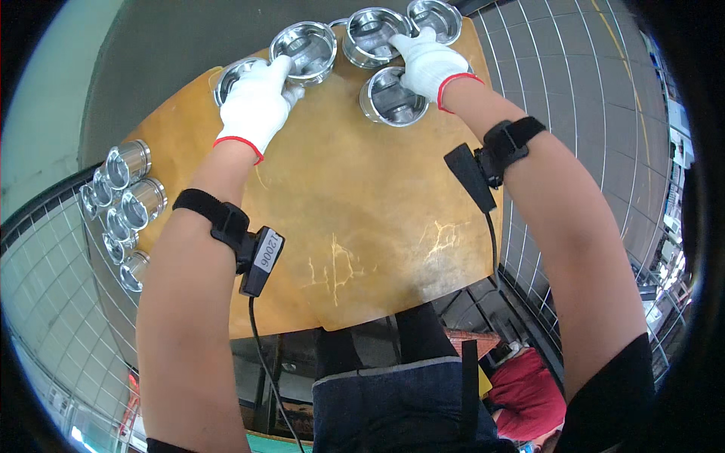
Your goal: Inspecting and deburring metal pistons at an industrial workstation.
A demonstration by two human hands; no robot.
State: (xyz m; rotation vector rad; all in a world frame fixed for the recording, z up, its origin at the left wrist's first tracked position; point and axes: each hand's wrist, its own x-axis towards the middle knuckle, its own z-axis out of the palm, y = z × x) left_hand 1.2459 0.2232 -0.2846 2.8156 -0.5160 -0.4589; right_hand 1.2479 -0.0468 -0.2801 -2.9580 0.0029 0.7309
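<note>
Several shiny metal pistons stand hollow side up at the table's far edge. My left hand, in a white glove with a red cuff, lies over the far-left piston and hides much of it. Its index finger reaches the wall of the neighbouring piston; thumb and index are apart. My right hand, gloved alike, has its fingers spread among three pistons. One fingertip is at the rim of the far piston, with another piston just beyond. Its thumb side overlaps the near piston.
More pistons lie on their sides, stacked at the left edge of the brown table. Wire mesh fencing runs along both sides. Cabled black devices are strapped to both forearms. A person in red is behind at lower right.
</note>
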